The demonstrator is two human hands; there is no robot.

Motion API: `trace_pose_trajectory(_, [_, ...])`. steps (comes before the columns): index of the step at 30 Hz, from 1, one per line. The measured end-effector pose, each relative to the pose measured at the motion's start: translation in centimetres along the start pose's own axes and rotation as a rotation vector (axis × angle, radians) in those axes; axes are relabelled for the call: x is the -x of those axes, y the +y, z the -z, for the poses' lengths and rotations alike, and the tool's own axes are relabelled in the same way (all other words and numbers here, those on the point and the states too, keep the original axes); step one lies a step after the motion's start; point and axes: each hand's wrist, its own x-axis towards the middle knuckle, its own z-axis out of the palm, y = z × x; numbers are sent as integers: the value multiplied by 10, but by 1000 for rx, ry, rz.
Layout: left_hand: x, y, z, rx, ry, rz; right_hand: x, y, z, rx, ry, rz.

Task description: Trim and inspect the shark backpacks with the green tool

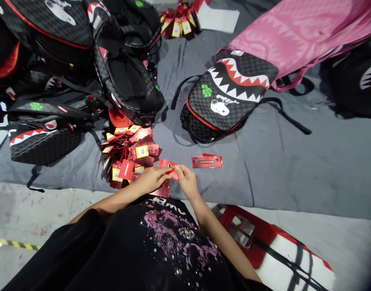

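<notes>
Close to my body at the table's front edge, both hands meet over a small red hang tag (174,173). My left hand (153,178) has its fingers pinched on the tag's left side. From the right, my right hand (186,180) grips the tag's other side between thumb and fingers. Beneath my left hand lies another shiny red tag (163,190), partly covered. Left of the hands spreads a pile of red tags (144,151) with yellow and white barcode labels. To the right, a separate red tag (207,161) lies flat on the grey cloth.
A black checkered backpack (224,97) with shark teeth lies ahead, against a pink backpack (273,40). Several black backpacks (127,81) crowd the left. More red tags (181,22) and white paper (218,18) sit at the back. A red-and-white box (273,242) stands below the table edge.
</notes>
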Motion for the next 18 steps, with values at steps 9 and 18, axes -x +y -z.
trace_pose_trajectory(9, [-5, 4, 3, 254, 253, 121, 22, -10, 9, 71, -142, 97])
trace_pose_trajectory(18, [-5, 2, -7, 401, 194, 98, 30, -15, 8, 61, -212, 143])
